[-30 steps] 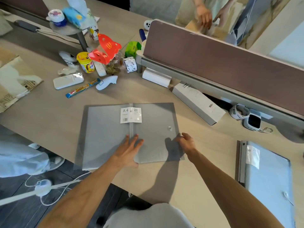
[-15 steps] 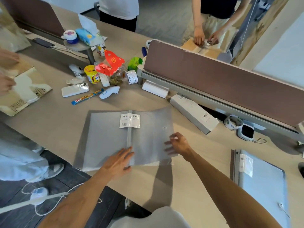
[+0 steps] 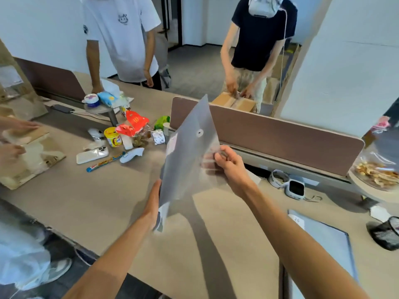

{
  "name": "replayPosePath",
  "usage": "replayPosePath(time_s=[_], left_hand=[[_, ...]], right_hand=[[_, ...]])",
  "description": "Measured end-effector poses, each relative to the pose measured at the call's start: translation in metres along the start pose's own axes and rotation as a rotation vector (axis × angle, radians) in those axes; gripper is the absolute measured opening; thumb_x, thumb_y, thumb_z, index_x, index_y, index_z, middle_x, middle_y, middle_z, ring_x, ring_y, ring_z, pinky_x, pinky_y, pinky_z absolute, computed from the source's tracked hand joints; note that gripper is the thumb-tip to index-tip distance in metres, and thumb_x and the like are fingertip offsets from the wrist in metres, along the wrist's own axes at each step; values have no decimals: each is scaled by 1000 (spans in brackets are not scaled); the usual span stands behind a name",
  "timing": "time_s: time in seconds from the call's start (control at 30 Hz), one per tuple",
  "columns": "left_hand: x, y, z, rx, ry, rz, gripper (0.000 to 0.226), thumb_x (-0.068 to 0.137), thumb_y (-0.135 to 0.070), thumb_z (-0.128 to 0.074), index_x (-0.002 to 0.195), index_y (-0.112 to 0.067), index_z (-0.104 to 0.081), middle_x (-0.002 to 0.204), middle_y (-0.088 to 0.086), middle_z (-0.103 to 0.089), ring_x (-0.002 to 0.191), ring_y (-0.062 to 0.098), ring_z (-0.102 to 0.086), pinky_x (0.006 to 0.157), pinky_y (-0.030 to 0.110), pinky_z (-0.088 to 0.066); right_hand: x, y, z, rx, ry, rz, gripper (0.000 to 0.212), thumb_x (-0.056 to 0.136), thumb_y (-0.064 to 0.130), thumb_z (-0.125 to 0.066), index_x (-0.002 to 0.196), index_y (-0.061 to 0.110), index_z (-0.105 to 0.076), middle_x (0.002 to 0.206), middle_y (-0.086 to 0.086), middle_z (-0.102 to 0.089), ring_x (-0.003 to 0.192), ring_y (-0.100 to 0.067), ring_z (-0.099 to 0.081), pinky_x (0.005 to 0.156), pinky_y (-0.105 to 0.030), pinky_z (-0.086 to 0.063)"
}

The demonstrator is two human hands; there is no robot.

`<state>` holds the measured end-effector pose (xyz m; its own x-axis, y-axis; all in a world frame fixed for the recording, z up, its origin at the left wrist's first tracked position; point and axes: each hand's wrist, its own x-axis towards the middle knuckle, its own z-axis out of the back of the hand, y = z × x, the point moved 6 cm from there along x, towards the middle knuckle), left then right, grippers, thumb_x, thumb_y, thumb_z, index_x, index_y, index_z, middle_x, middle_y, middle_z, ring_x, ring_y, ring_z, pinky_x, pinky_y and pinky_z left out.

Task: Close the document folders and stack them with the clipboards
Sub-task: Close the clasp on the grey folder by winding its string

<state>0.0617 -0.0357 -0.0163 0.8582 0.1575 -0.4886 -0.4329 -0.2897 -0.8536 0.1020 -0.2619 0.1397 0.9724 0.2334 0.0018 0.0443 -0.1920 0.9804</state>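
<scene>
A translucent grey document folder [image 3: 185, 156] stands lifted off the desk, folded nearly shut and tilted, with its snap button facing me. My right hand [image 3: 228, 165] pinches its right edge, fingers showing through the plastic. My left hand [image 3: 154, 203] holds the lower left edge, near the spine. A second, closed blue-grey folder [image 3: 323, 238] lies flat on the desk at the lower right, apart from both hands.
Snacks, a phone [image 3: 91, 155], a candy bar and a yellow cup clutter the desk at the left. A brown divider panel [image 3: 280, 137] runs behind the folder. A black mesh holder [image 3: 386, 234] stands at the right edge. Two people stand across the desk.
The open folder that lay flat on the desk has been lifted and folded nearly shut between both hands. My view has tilted upward.
</scene>
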Motion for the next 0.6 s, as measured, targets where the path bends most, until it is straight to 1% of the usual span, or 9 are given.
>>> replayPosePath(time_s=[0.1, 0.13, 0.23, 0.27, 0.3, 0.33, 0.4, 0.53, 0.6], left_hand=[[-20, -24, -52, -64, 167, -73, 68, 85, -65, -46, 127, -14, -62, 127, 14, -64, 117, 31, -57, 105, 45, -40], [-28, -32, -67, -128, 226, -94, 65, 89, -61, -43, 130, -13, -59, 130, 17, -61, 119, 33, -55, 104, 47, -40], [-31, -24, -101, -339, 335, 1, 62, 94, -53, -44, 142, -14, -47, 147, 16, -45, 134, 34, -43, 116, 50, -25], [-36, -20, -111, -369, 358, 34, 62, 92, -53, -48, 141, -15, -48, 144, 15, -48, 132, 33, -46, 115, 50, -28], [-37, -14, -116, -385, 383, 67, 59, 90, -50, -53, 136, -13, -54, 133, 14, -59, 121, 32, -56, 109, 48, -38], [-37, -8, -117, -411, 381, 78, 53, 88, -45, -56, 129, -11, -60, 118, 12, -68, 107, 31, -65, 97, 43, -49], [-37, 8, -112, -413, 361, 85, 43, 86, -37, -59, 118, -9, -67, 99, 10, -75, 87, 27, -71, 77, 35, -57], [-20, 42, -88, -294, 314, 133, 28, 88, -16, -54, 114, -10, -65, 92, 7, -77, 78, 21, -73, 69, 31, -59], [-4, 63, -66, -208, 254, 145, 32, 86, -7, -58, 117, -10, -62, 101, 9, -76, 85, 24, -73, 73, 36, -60]], right_hand=[[-6, 26, 4, 69, 40, 40, 12, 100, 8, -42, 98, 14, -53, 90, 2, -74, 79, -19, -74, 63, -25, -56], [-8, 31, 8, 75, 46, 49, 12, 99, 8, -43, 99, 14, -53, 90, 2, -73, 79, -19, -73, 63, -24, -56], [-15, 36, 19, 49, 51, 51, 11, 99, 7, -43, 104, 11, -53, 90, 3, -73, 80, -19, -74, 63, -25, -56], [-17, 35, 25, 34, 41, 44, 12, 99, 7, -43, 106, 10, -52, 89, 4, -74, 78, -19, -74, 62, -26, -56], [-19, 33, 32, 14, 20, 34, 12, 99, 7, -43, 107, 9, -52, 87, 6, -75, 77, -18, -74, 62, -26, -57], [-21, 29, 42, -17, -16, 16, 14, 99, 6, -42, 109, 8, -52, 85, 7, -75, 75, -18, -74, 61, -26, -57], [-27, 18, 66, -72, -112, -58, 17, 99, 5, -40, 110, 7, -53, 85, 7, -74, 71, -16, -73, 61, -26, -57], [-41, -33, 110, -240, -286, -301, 16, 95, 5, -44, 108, 9, -54, 94, -2, -71, 68, -14, -66, 62, -27, -53], [-50, -75, 120, -282, -330, -442, 20, 91, 4, -52, 111, 9, -51, 90, -2, -69, 69, -15, -58, 69, -30, -50]])
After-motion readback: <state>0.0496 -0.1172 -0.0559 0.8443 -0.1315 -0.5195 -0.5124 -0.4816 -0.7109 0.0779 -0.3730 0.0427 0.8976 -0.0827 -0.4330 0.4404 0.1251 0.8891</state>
